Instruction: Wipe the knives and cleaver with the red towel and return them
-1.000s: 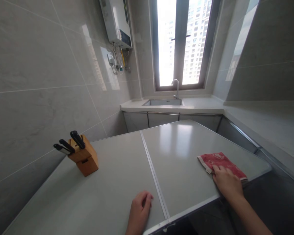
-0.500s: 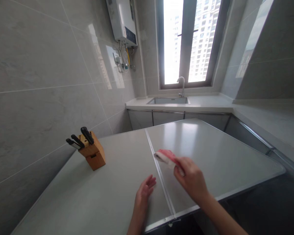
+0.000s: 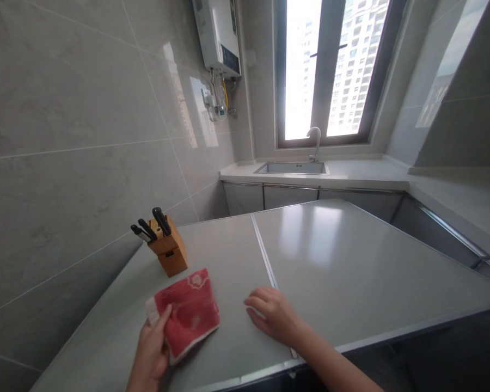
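Observation:
A folded red cloth [image 3: 191, 313] with white edges and a pale flower pattern is in my left hand [image 3: 152, 343], the thumb on top and the other fingers beneath it. It is over the left part of the pale table [image 3: 330, 283]. My right hand [image 3: 273, 313] holds nothing; its fingers are slightly curled and apart, near the metal seam [image 3: 264, 251] that crosses the tabletop. Beyond the cloth, a wooden knife block [image 3: 173, 253] with several black-handled knives [image 3: 162, 220] stands close to the tiled wall.
A sink [image 3: 292, 168] with a curved faucet [image 3: 317, 141] is set in the white counter [image 3: 359, 170] under the window. On the left wall hangs a water heater [image 3: 218, 35] with pipes below. The table's front edge [image 3: 371, 340] runs near my right forearm.
The red cloth has passed from my right hand to my left and moved left, toward the knife block. My right hand has let go and moved left and lower. The view has shifted slightly left.

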`<state>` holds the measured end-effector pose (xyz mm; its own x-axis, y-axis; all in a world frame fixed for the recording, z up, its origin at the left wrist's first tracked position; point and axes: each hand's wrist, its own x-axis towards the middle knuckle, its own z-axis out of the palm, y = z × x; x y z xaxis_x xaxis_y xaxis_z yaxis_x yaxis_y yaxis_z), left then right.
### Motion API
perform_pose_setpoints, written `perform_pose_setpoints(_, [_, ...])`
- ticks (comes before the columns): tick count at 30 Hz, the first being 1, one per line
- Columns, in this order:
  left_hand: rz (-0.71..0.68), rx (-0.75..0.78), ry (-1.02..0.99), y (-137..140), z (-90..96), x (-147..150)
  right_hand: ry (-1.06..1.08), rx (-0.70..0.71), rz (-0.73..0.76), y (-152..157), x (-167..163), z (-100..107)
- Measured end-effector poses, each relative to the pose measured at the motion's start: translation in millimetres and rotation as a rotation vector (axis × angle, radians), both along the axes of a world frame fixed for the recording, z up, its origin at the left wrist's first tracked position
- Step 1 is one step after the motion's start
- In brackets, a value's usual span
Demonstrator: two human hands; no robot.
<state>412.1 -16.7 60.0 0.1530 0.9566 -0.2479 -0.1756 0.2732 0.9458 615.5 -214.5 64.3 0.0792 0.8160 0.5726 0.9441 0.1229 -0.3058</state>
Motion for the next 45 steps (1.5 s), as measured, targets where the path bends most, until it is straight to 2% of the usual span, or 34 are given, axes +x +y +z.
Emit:
perform_pose_setpoints(1, [0.001, 0.056, 0.087, 20, -1.3, -12, 0.020, 0.003, -0.075, 0, 11, -2])
perform_pose_setpoints(2, [0.060, 0.152, 0.227, 41, -3.3, -24, 0.044, 0.006, -0.147, 0, 22, -3])
perform_pose_setpoints(3, [0.099, 0.275, 0.421, 61, -5.7, -36, 0.066, 0.011, -0.211, 1, 31, -5])
perform_pose_setpoints(5, [0.078, 0.493, 0.801, 95, -10.5, -58, 0.089, 0.017, -0.291, 2, 46, -7])
perform_pose_setpoints(7, [0.009, 0.593, 1.054, 119, -13.9, -76, 0.081, 0.016, -0.319, 3, 55, -9])
perform_pose_setpoints(10, [-0.014, 0.673, 1.276, 130, -15.4, -89, 0.036, -0.020, -0.337, 7, 63, -13])
perform_pose_setpoints(14, [0.249, 0.845, 1.490, 122, -16.7, -83, -0.042, -0.119, -0.358, 16, 73, -19])
perform_pose_setpoints(16, [0.309, 1.002, 1.488, 117, -20.6, -70, -0.063, -0.148, -0.372, 21, 79, -20])
perform_pose_setpoints(18, [0.228, 1.117, 1.407, 113, -27.1, -52, -0.053, -0.155, -0.395, 27, 85, -22])
perform_pose_setpoints(21, [0.059, 1.161, 1.272, 107, -39.1, -24, -0.010, -0.138, -0.435, 33, 91, -26])
perform_pose_setpoints(24, [0.012, 1.151, 1.203, 100, -49.9, -3, 0.029, -0.090, -0.467, 33, 94, -34])
perform_pose_setpoints(27, [-0.004, 1.077, 1.195, 94, -59.2, 5, 0.059, -0.043, -0.472, 29, 95, -43])
perform_pose_setpoints(32, [-0.087, 0.870, 1.157, 89, -68.3, -1, 0.122, -0.007, -0.446, 26, 97, -49])
perform_pose_setpoints(36, [-0.094, 0.752, 1.131, 91, -62.5, -5, 0.155, -0.022, -0.425, 26, 96, -49])
perform_pose_setpoints(41, [-0.133, 0.662, 0.988, 96, -53.0, -9, 0.191, -0.025, -0.414, 28, 97, -53])
perform_pose_setpoints(45, [-0.106, 0.600, 0.842, 95, -52.4, -12, 0.202, -0.022, -0.421, 28, 99, -56])
